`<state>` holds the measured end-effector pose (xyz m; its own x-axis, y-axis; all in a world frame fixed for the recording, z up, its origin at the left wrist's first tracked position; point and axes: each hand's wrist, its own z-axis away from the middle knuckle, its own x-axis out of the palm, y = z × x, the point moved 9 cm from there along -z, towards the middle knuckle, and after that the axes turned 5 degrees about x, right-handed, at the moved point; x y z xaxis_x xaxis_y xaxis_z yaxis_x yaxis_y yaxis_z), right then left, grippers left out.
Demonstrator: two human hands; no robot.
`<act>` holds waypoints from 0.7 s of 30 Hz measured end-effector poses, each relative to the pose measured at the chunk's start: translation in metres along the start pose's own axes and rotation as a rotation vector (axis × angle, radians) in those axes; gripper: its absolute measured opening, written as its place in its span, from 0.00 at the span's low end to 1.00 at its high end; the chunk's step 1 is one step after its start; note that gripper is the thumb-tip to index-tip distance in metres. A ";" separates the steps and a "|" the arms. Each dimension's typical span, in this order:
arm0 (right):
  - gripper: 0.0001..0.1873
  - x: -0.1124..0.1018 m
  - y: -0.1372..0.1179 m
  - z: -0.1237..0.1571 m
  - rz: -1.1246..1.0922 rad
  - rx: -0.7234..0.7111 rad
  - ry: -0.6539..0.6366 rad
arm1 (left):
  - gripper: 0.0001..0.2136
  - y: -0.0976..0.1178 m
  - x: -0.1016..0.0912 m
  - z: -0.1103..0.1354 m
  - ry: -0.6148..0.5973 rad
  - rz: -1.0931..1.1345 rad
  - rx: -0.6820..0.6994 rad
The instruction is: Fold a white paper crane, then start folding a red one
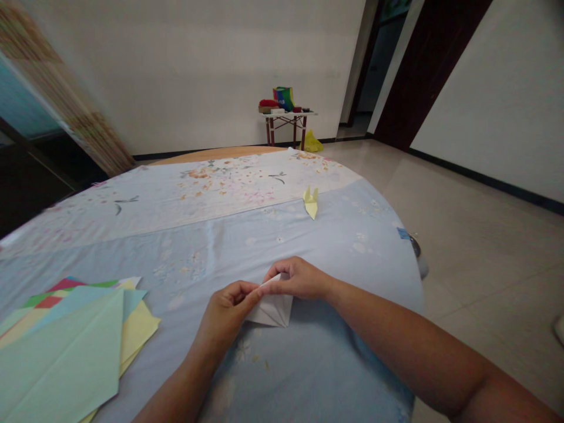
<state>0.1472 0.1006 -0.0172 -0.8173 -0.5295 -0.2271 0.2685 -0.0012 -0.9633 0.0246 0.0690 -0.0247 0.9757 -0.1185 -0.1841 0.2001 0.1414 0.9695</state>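
Observation:
A small white sheet of folded paper (274, 310) with crease lines lies over the blue cloth in front of me. My left hand (233, 299) pinches its left upper edge between thumb and fingers. On the upper right, my right hand (297, 279) grips the same paper, its thumb close to the left fingertips. The fingers partly hide the paper's upper part. Farther off on the table stands a yellow folded paper figure (311, 202) with two upright points, apart from both hands.
A pile of coloured paper sheets (66, 346) spreads at the left. A flowered cloth (238, 229) covers the round table, whose bare wooden edge (220, 154) shows at the back. Beyond it, a small side table (288, 114) holds a colourful bag, with a yellow plastic bag (312, 141) beside it.

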 end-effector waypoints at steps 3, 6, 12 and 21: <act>0.18 0.002 0.000 -0.001 -0.028 -0.011 -0.008 | 0.15 0.003 0.000 0.000 -0.008 -0.032 0.035; 0.18 -0.001 0.004 -0.001 -0.059 0.034 -0.028 | 0.15 0.007 0.000 0.001 -0.016 -0.060 0.057; 0.18 -0.014 0.008 0.001 -0.079 0.055 -0.027 | 0.15 0.006 -0.007 0.000 -0.016 -0.097 0.005; 0.17 -0.018 0.014 -0.001 -0.129 0.082 0.026 | 0.17 -0.011 -0.011 -0.002 -0.065 -0.025 -0.112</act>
<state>0.1656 0.1113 -0.0269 -0.8603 -0.4984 -0.1072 0.2005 -0.1374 -0.9700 0.0114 0.0710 -0.0334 0.9632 -0.1866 -0.1934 0.2364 0.2463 0.9399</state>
